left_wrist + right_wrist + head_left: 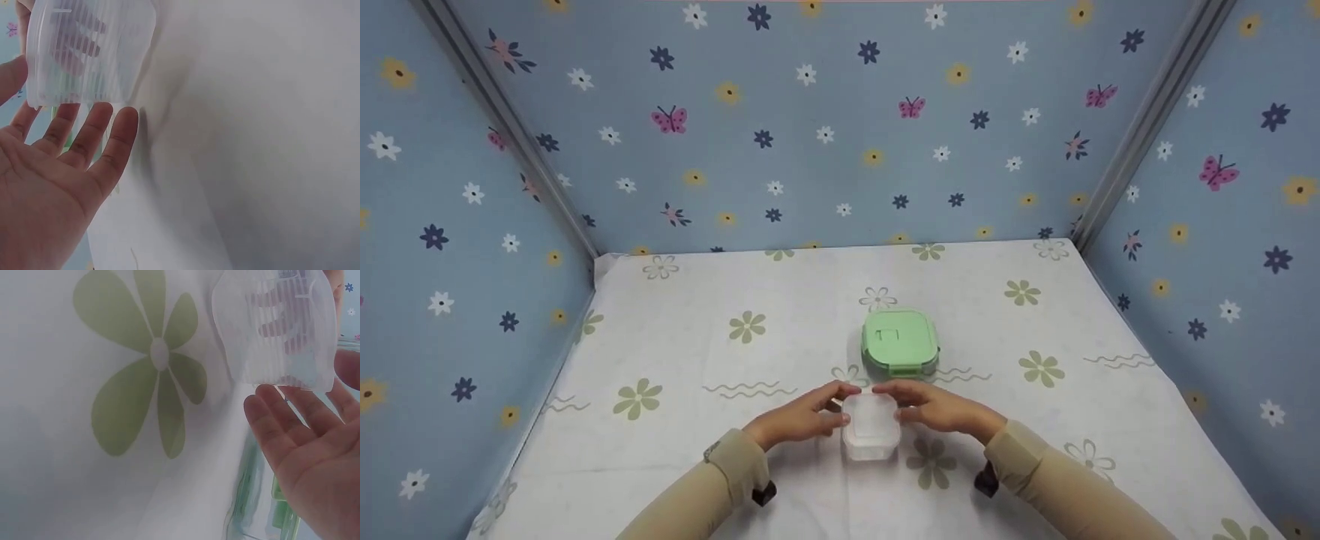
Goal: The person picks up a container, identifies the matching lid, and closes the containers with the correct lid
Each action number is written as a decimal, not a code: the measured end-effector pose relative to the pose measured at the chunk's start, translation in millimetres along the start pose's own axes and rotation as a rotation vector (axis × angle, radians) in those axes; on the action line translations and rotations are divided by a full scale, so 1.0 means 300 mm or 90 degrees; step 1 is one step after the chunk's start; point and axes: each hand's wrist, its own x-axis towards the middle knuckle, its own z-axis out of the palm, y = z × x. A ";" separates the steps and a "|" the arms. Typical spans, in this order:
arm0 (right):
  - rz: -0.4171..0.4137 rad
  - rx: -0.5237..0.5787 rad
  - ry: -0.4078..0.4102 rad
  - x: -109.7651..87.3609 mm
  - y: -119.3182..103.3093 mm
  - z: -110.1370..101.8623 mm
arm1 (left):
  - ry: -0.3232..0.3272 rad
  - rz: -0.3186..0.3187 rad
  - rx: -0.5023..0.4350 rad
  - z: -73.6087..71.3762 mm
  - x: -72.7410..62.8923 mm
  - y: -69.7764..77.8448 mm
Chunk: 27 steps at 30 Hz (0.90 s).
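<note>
A small clear plastic container (pixel 871 426) with a frosted top stands on the cloth, between both hands. My left hand (pixel 801 415) holds it at its left side, thumb at the upper rim and index finger bent to the far corner. In the left wrist view, the other fingertips rest along the ribbed wall. From the right, my right hand (pixel 949 409) holds the same container in a mirrored way, its thumb (pixel 347 367) beside the rim. Just beyond the container sits a square food box with a green lid (pixel 901 339), its front clip fastened down.
A white cloth (pixel 675 330) with printed green flowers covers the table. Blue patterned panels (pixel 825 105) rise at the back and both sides, with grey metal posts (pixel 1147 112) at the corners. The green-lidded box stands close behind the fingertips.
</note>
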 end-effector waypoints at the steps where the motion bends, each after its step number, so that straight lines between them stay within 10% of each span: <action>1: -0.002 0.007 0.001 0.002 0.000 0.000 | 0.000 0.002 -0.004 0.001 0.001 0.001; 19: -0.004 0.022 0.046 0.020 0.002 0.015 | 0.047 -0.023 0.015 0.001 0.009 0.016; 27: 0.009 0.022 0.160 0.041 0.001 0.068 | 0.197 -0.006 0.036 0.069 0.051 0.023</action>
